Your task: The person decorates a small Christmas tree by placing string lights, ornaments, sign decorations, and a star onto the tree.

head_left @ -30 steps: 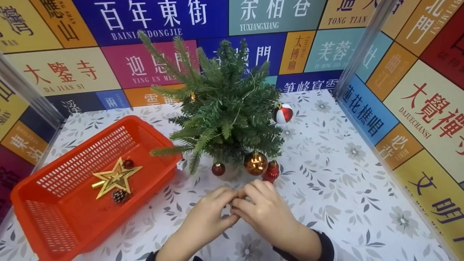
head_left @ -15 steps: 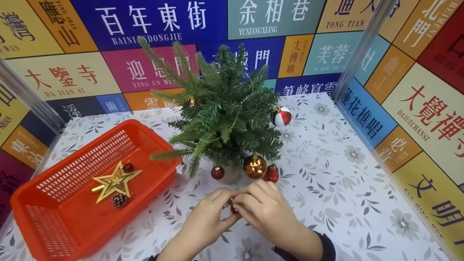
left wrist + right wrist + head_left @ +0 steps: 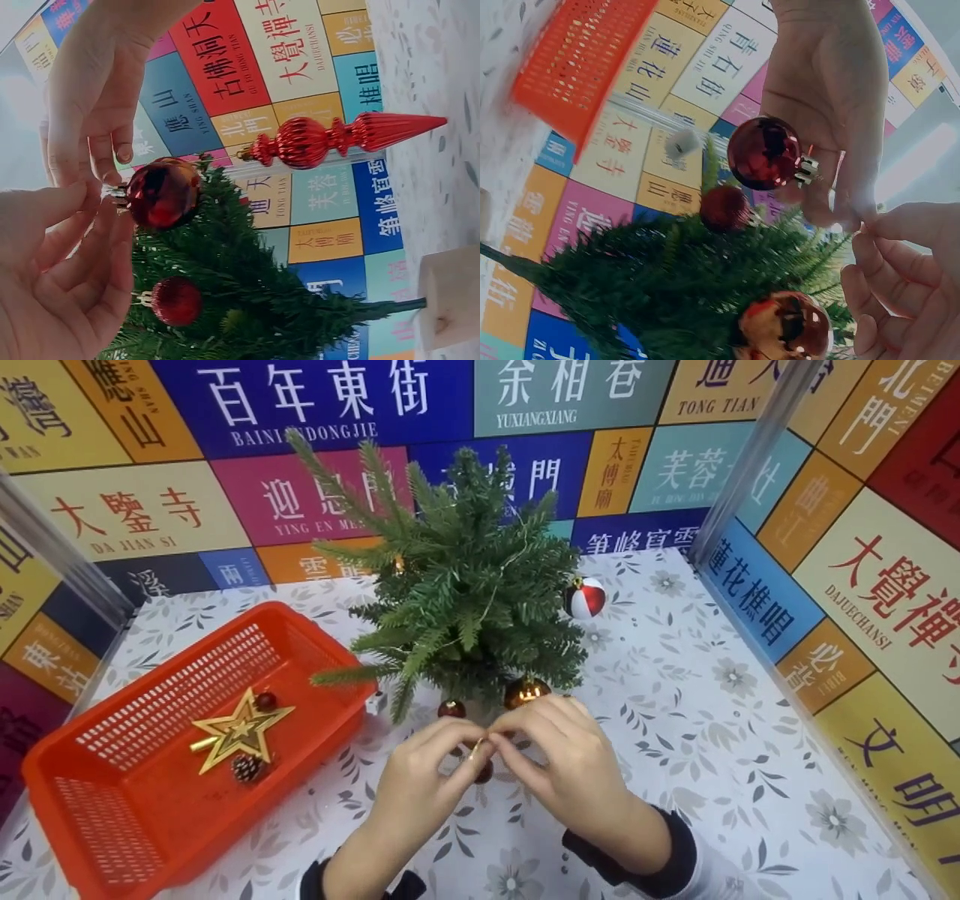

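A shiny dark red bauble hangs under the meeting fingertips of both hands, its metal cap upward. My left hand pinches at its thin gold hanging loop. My right hand pinches the loop's upper end, its fingertips touching the left ones. The bauble shows whole in the left wrist view. Just beyond the hands stands a small Christmas tree. It bears a matte red bauble and a gold bauble, partly covered by the right hand. A red spire ornament hangs nearby.
To the left, a red plastic basket holds a gold star, a pine cone and a small red bauble. A red-and-white ball hangs at the tree's right. Printed panels enclose the floral-covered table.
Both hands have moved slightly up toward the tree, and their palms are farther apart. The bauble, mostly hidden before, now hangs below the fingertips. The right hand now covers the spire ornament.
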{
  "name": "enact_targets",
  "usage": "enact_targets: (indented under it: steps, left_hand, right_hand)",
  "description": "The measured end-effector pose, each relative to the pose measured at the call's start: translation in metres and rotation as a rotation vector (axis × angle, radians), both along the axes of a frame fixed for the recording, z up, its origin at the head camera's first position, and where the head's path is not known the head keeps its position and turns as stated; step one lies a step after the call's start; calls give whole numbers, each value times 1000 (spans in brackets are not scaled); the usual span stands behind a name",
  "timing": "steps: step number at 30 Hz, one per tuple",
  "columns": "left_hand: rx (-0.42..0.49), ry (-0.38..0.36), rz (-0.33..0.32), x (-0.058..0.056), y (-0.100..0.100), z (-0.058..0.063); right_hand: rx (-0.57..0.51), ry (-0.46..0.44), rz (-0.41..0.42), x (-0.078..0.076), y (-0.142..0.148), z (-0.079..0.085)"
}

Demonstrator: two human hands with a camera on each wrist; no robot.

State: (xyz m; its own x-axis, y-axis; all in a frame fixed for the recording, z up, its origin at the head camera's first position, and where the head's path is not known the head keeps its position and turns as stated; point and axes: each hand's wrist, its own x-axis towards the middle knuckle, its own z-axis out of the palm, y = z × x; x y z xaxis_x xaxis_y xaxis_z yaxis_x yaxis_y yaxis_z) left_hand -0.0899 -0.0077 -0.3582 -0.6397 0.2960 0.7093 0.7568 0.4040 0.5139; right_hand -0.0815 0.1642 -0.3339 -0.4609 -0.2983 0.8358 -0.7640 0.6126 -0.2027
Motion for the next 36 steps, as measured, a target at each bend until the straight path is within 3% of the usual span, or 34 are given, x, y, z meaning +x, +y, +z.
enact_targets:
  steps: [10, 17, 22, 27, 36]
  left_hand:
    - [74, 157, 81, -21, 10, 36]
    - [30, 376, 302, -29, 19, 52]
    - [-7, 477, 447, -34, 26, 57]
    - [-12, 513, 517, -40, 31, 56]
    - [5, 513, 533, -45, 35, 54]
  right_hand:
    - [-52, -32, -43, -14, 8, 39]
    - [-76, -2, -92, -27, 11, 50]
    - [-84, 23, -164, -37, 10, 52]
    - [-89, 52, -218, -44, 7, 53]
    - [-89, 92, -287, -48, 2, 55]
